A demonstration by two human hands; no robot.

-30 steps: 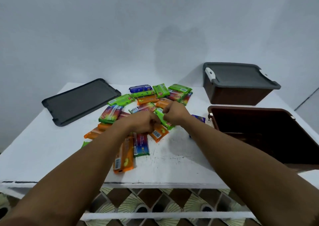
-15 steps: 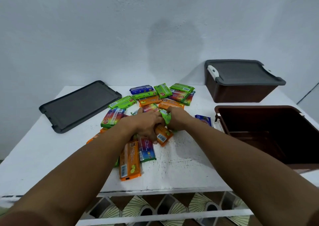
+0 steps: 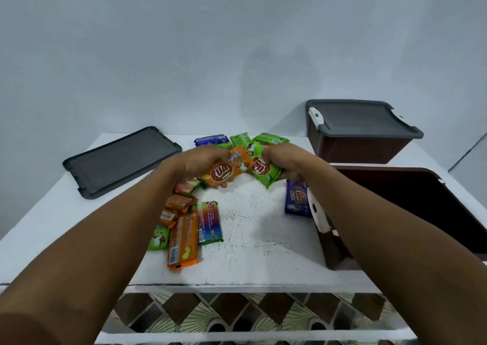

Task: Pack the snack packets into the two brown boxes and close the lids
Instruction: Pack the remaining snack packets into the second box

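My left hand (image 3: 200, 164) grips an orange snack packet (image 3: 228, 170), lifted above the white table (image 3: 263, 239). Beside it my right hand (image 3: 286, 161) grips a green snack packet (image 3: 263, 170). Several more packets lie below and behind the hands: a long orange one (image 3: 183, 242), a multicoloured one (image 3: 209, 222), a blue one (image 3: 297, 198) and green ones at the back (image 3: 271, 138). An open brown box (image 3: 411, 207) stands at the right under my right forearm. A second brown box (image 3: 355, 144) at the back right carries a grey lid (image 3: 363, 119).
A loose grey lid (image 3: 121, 160) lies flat at the table's back left. A pale wall stands right behind the table. The table's front edge runs just under my forearms, with a patterned floor below.
Both hands have risen off the pile, the left lifting an orange packet and the right a green one. The camera has tilted, so the table sits lower in view.
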